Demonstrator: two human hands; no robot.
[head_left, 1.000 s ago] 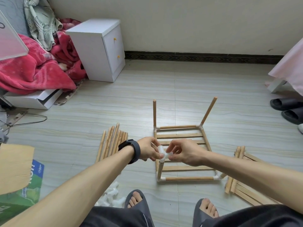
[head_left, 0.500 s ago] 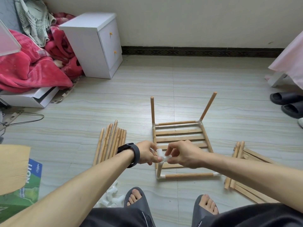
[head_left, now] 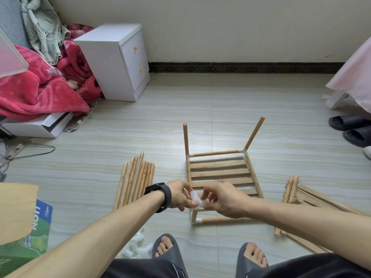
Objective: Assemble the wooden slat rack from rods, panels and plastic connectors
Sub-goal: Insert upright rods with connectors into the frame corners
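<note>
Both your arms reach forward, your left hand (head_left: 177,194) and right hand (head_left: 224,199) meeting, fingers (head_left: 207,192) curled, pinching the white connector (head_left: 195,198) between them.

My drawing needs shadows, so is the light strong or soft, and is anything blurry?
Head view: soft light; the rack casts only faint shadows on the floor. Head view: left hand, right hand and white connector look sharp; forearms look stretched near the bottom edge.

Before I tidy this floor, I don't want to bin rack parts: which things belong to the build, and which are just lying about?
Build: plastic connector gripped by left hand and right hand, slatted frame, loose rods, slat panels, spare connectors.
Lying about: white cabinet, red blanket, black slippers, cardboard box.
</note>
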